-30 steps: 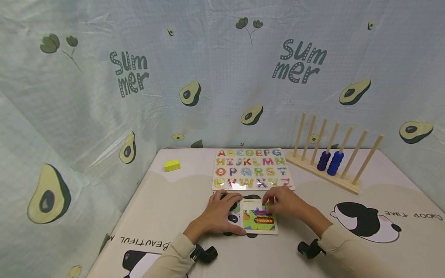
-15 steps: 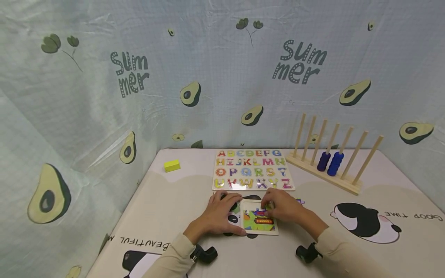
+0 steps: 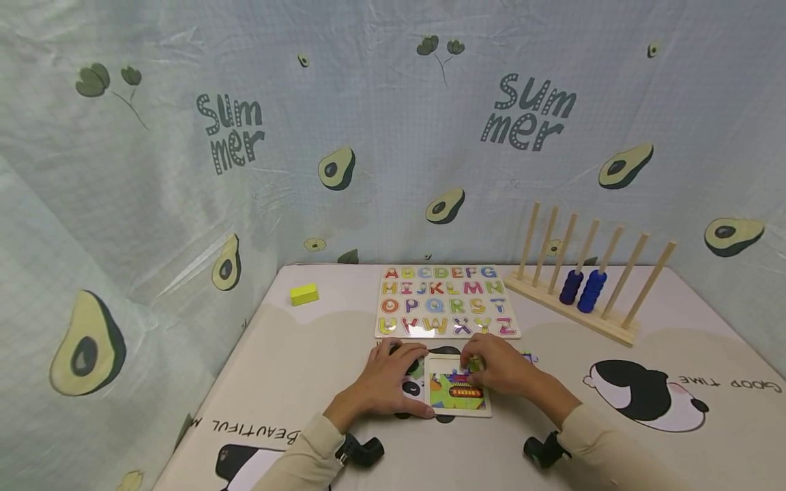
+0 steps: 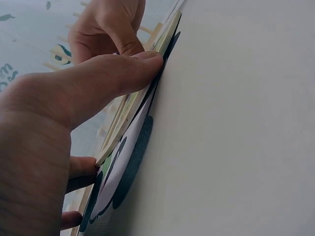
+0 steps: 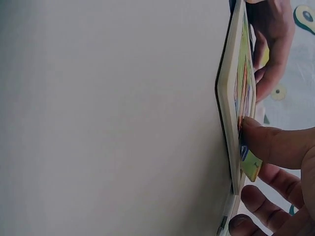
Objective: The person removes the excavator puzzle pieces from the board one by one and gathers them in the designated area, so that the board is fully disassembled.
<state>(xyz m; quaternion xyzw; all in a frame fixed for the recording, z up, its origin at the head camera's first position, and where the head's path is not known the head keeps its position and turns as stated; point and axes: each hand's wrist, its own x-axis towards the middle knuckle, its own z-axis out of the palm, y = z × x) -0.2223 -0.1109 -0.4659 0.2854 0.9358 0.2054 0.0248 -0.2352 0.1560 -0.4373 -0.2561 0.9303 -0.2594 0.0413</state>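
A small square jigsaw tray (image 3: 460, 412) with a pale wooden rim lies in front of me, a colourful vehicle picture filling its lower part. My left hand (image 3: 383, 382) holds the tray's left side, thumb on the near corner and fingers at the far one. Over the tray's upper right, my right hand (image 3: 500, 361) pinches a green jigsaw piece (image 5: 252, 167) between thumb and fingers. In the right wrist view the piece is tilted against the tray's inside. A purple loose piece (image 3: 528, 356) lies just beyond the right hand, partly hidden.
An alphabet board (image 3: 448, 301) lies right behind the tray. At back right stands a wooden peg rack (image 3: 568, 307) with dark blue and blue beads on two pegs. A yellow block (image 3: 303, 294) sits at back left, near the table edge. A printed curtain hangs behind.
My right hand has shifted slightly left over the tray with the pinched piece, and the purple loose piece beyond it has come into view. The left hand stays in place.
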